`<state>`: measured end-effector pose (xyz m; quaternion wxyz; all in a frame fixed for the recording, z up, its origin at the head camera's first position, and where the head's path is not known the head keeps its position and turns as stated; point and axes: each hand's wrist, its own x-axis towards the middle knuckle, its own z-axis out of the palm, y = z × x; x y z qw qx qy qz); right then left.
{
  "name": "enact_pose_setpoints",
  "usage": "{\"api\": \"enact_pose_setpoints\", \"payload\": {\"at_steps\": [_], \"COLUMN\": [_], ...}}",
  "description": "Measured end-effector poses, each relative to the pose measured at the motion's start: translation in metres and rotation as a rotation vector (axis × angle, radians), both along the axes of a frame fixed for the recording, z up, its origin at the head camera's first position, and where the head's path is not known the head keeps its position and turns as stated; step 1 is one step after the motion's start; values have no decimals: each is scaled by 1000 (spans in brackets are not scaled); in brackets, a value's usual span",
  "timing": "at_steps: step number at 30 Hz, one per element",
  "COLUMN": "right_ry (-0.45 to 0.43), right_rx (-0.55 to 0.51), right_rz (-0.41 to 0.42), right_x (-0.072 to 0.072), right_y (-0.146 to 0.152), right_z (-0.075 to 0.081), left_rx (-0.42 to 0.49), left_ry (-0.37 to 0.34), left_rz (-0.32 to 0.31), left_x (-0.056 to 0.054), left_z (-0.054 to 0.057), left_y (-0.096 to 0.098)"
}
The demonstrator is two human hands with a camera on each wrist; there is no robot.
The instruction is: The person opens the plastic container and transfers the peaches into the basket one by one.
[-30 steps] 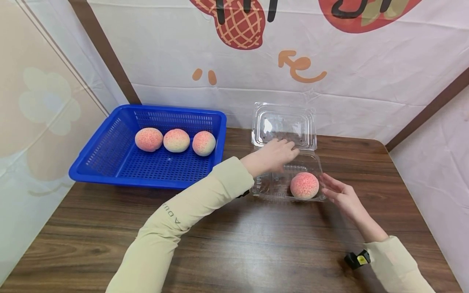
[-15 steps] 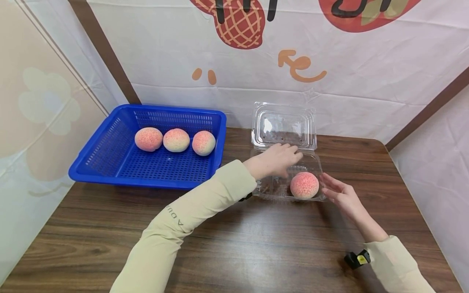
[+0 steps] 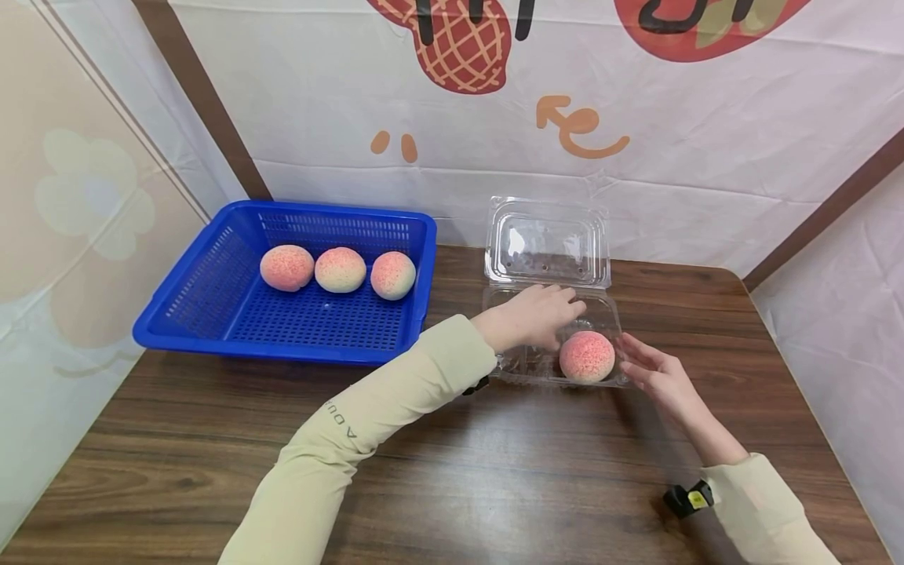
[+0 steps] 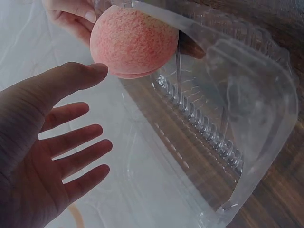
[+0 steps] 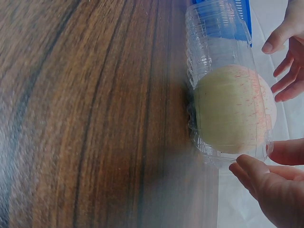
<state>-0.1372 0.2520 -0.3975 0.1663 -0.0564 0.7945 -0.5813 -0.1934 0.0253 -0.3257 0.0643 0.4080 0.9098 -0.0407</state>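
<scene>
A clear plastic clamshell box [image 3: 510, 359] stands on the table with its lid [image 3: 547, 239] tilted up at the back. One pink-and-cream peach [image 3: 587, 358] sits in its front right part; the left wrist view shows the peach [image 4: 135, 42] close up. My left hand [image 3: 534, 316] hovers over the box, left of the peach. Its fingers [image 4: 83, 142] are spread and hold nothing. At the box's right end my right hand [image 3: 657, 377] pinches the rim, with fingertips [image 5: 249, 166] outside the wall and the thumb at the edge.
A blue perforated basket [image 3: 282, 349] stands on the left of the table, holding a left peach [image 3: 286, 267], a middle peach [image 3: 340, 270] and a right peach [image 3: 392, 275]. Behind the brown wooden table [image 3: 452, 471] hangs a printed white cloth [image 3: 318, 94].
My left hand has moved slightly right and toward me over the box, nearer the peach in it. The right hand, box and basket have stayed in place.
</scene>
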Motion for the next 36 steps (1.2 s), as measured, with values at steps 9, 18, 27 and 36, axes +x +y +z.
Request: {"api": "enact_pose_setpoints", "payload": {"at_steps": [9, 18, 27, 36], "right_ry": [-1, -3, -5, -5], "right_rx": [14, 6, 2, -2], "right_rz": [3, -1, -7, -5], "right_x": [1, 0, 0, 0], "right_y": [1, 1, 1, 1], "right_z": [1, 0, 0, 0], "left_rx": [25, 76, 113, 127], "left_ry": [-14, -38, -73, -97], "left_rz": [-5, -5, 12, 29], "left_x": [2, 4, 9, 11], "left_z": [-7, -13, -15, -19], "left_y": [4, 9, 15, 20]}}
